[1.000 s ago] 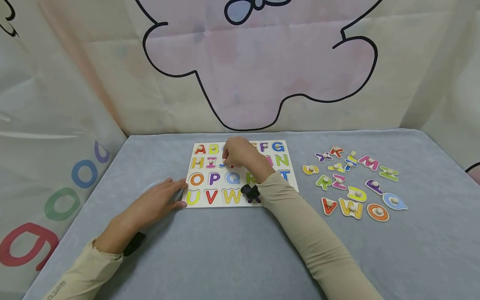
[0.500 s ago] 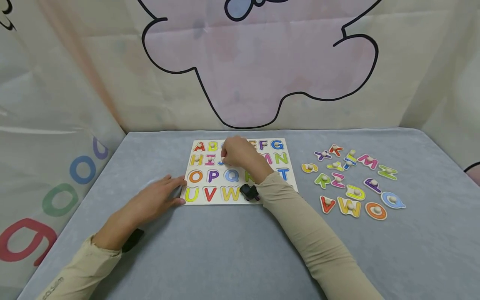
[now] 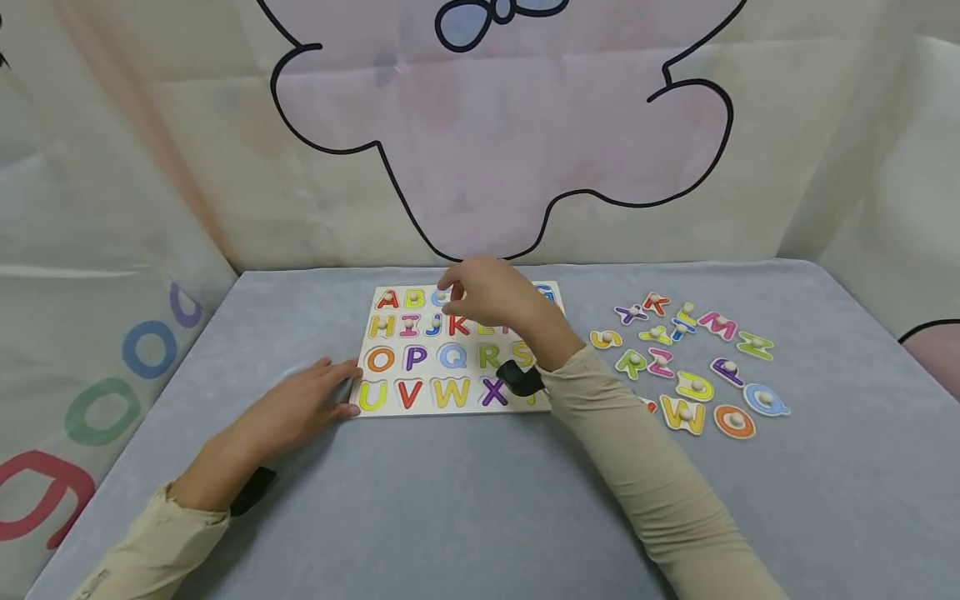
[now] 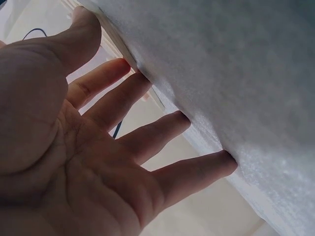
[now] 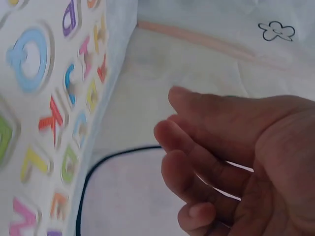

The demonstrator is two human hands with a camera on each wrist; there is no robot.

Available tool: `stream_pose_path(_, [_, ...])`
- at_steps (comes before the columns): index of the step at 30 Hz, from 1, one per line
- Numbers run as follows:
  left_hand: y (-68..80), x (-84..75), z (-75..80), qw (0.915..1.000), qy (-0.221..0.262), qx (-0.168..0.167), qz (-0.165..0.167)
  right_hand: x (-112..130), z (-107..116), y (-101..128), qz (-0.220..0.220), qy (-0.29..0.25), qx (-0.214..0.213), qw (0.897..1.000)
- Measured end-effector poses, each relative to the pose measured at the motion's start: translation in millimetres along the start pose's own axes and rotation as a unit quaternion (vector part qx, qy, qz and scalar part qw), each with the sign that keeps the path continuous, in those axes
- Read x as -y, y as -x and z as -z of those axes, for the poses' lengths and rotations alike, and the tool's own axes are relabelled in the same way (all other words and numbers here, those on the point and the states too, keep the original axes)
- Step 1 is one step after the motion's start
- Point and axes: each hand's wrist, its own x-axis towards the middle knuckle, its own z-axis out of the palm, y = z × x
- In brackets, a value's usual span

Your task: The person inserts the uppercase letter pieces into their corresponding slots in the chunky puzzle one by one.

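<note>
Fingers (image 5: pixel 197 147) of the right hand (image 3: pixel 491 296) are bent a little and loose, and they hold nothing. That hand hangs just above the top rows of the letter board (image 3: pixel 450 350), over the letters past C. Under it the red K (image 3: pixel 457 325) shows bare in its place, so I think the hand is between letters: one is done with and the next is not yet picked.

Over on the other side, the left hand (image 3: pixel 300 408) lies flat on the gray table cover (image 3: pixel 450 500). Its fingers (image 4: pixel 147 132) are straight and spread out, and the tips touch the near left corner of the board, beside the yellow U (image 3: pixel 372 394). It looks like it keeps the board from sliding.

Most of the slots I can see are flat prints with no knob, like the O, P and Q. A few top-row letters, such as the A (image 3: pixel 387 298), have a little round knob on them.

Loose letters (image 3: pixel 686 358) with knobs lie in a bunch on the cover, well apart to the right of the board.

Next, I think the right hand must pick a letter and pinch its small knob with thumb and finger. The knobs are tiny, so the pinch must be neat. The left hand should keep pressing so the board does not slip.
</note>
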Motion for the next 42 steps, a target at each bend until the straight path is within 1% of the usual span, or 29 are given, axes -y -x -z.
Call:
stream_pose_path(3, [2.1,1.9,1.2,0.9999,-0.004,-0.009,-0.005,-11,13,13,0.004,-0.003,-0.003,1.000])
stream_pose_path(6, [2.4,2.9,1.6,0.9998,-0.007,-0.013,-0.010,-30,25,29,-0.011,-0.004,-0.015,1.000])
stream_pose_path(10, [1.5,2.3,2.5,0.9998,-0.008,-0.011,-0.015,-65,36,53,-0.036,0.009,-0.034,0.999])
stream_pose_path(13, [2.0,2.0,3.8,0.9997,-0.013,-0.013,-0.018,-95,42,70,-0.055,0.008,-0.043,0.998])
stream_pose_path(16, [3.2,2.9,4.2,0.9993,-0.014,-0.022,-0.028,-128,48,84,-0.077,0.002,-0.055,0.996])
stream_pose_path(20, [3.9,4.6,1.9,0.9986,-0.008,-0.032,-0.041,-167,55,94,-0.101,0.010,-0.074,0.992])
stream_pose_path(22, [3.6,5.1,0.0,0.9987,-0.006,-0.031,-0.040,-184,57,94,-0.112,0.009,-0.078,0.991])
stream_pose_path(26, [2.4,5.2,-2.8,0.9989,-0.007,-0.027,-0.038,-211,54,96,-0.137,-0.001,-0.075,0.988])
stream_pose_path(30, [-0.4,3.2,-2.8,0.9987,-0.012,-0.028,-0.041,-231,49,102,-0.165,-0.006,-0.066,0.984])
stream_pose_path(33, [-2.9,1.1,-2.0,0.9989,-0.014,-0.023,-0.038,-241,46,107,-0.184,-0.012,-0.064,0.981])
stream_pose_path(37, [-2.4,-0.4,-1.0,0.9996,-0.013,-0.011,-0.022,-247,40,106,-0.200,-0.021,-0.052,0.978])
stream_pose_path(40, [-0.1,-0.3,-0.4,0.9998,-0.010,-0.007,-0.013,-249,36,101,-0.200,-0.015,-0.040,0.979])
stream_pose_path(42, [0.8,0.0,-0.2,0.9998,-0.010,-0.007,-0.013,-249,34,99,-0.200,-0.009,-0.037,0.979])
